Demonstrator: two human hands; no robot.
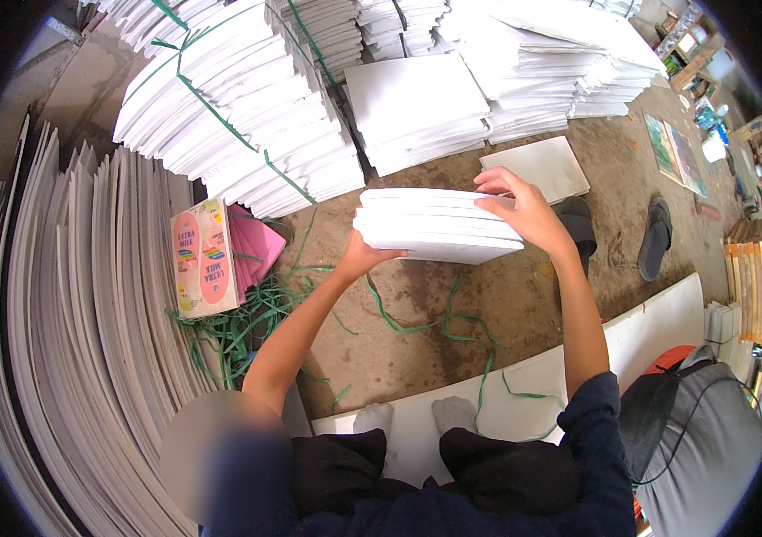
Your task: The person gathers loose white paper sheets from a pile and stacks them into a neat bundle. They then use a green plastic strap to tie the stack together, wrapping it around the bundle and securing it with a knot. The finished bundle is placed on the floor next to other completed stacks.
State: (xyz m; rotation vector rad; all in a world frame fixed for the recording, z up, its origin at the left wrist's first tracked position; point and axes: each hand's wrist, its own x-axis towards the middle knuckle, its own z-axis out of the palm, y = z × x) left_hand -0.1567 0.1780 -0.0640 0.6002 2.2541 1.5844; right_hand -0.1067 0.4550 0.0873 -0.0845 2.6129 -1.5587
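Observation:
I hold a small stack of white boards (439, 222) above the floor, in front of me. My left hand (369, 257) grips its left end from below, the thumb along the near lower edge. At the opposite end my right hand (524, 210) is closed around the upper right corner, fingers over the far side and thumb on the near side. Beyond them stands a low pile of white boards (417, 103). A single off-white board (542, 170) lies flat on the floor behind my right hand.
Tall white stacks (247, 107) tied with green strapping line the far side. Upright grey boards (85, 268) fill the left, beside a printed carton piece (204, 255) and tangled green straps (251, 322). Dark sandals (656, 237) and a grey covered object (703, 447) are at right.

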